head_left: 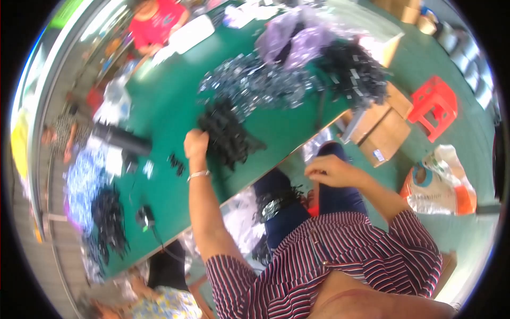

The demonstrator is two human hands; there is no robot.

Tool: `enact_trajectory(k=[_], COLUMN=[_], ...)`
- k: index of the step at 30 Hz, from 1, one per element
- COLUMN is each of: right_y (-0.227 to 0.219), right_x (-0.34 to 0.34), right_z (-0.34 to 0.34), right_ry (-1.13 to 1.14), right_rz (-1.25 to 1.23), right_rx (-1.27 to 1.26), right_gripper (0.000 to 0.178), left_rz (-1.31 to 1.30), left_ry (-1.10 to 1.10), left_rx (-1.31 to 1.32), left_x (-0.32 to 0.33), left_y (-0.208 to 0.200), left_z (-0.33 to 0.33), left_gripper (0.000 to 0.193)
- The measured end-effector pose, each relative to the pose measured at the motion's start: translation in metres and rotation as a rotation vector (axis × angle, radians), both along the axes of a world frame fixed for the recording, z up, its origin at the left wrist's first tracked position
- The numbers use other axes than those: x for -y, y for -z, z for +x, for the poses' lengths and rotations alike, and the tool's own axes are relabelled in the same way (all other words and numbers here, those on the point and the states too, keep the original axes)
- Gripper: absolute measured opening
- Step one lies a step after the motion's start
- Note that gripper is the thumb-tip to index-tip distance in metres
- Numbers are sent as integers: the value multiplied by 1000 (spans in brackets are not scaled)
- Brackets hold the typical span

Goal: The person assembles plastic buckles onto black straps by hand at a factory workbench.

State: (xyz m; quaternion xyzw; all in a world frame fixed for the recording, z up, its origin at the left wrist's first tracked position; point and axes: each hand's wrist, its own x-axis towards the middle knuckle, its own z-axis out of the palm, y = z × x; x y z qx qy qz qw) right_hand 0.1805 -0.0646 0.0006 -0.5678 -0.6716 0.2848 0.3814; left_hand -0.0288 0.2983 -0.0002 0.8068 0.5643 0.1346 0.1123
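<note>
My left hand (195,145) reaches onto the green table (164,106) and grips the edge of a pile of small black parts (228,135); a thin bracelet sits on that wrist. My right hand (326,170) hovers over my lap near the table's edge, fingers curled; whether it holds anything is unclear. A heap of silvery packets (255,85) lies just beyond the black pile. More black and silvery pieces (276,202) rest on my lap between my knees.
A larger black heap (353,72) and purple plastic bags (297,37) lie farther along the table. Cardboard boxes (380,130), a red plastic stool (435,106) and a printed sack (438,183) stand on the floor at right. A person in red (154,24) sits opposite; another person (159,303) sits at my left.
</note>
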Motion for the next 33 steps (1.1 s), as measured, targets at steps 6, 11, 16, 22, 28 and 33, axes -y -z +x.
enact_trajectory(k=[6, 11, 16, 22, 28, 33], right_y=[-43, -53, -46, -49, -76, -84], right_x=[-7, -60, -108, -97, -51, -28], right_z=[118, 169, 167, 173, 120, 47], right_ry=[655, 782, 872, 995, 435, 197], right_rz=[370, 46, -339, -358, 324, 49], right_rx=[266, 491, 634, 634, -1116, -1265], right_gripper=[7, 17, 30, 26, 19, 30], left_rz=[-394, -343, -358, -638, -759, -767], left_ry=[31, 296, 420, 563, 542, 734], left_rx=[995, 1481, 1535, 1585, 1558, 1252], left_x=[32, 70, 91, 140, 196, 252], left_y=[-42, -111, -149, -146, -102, -72], left_z=[23, 34, 39, 56, 84, 119], left_gripper=[10, 7, 8, 7, 4, 9])
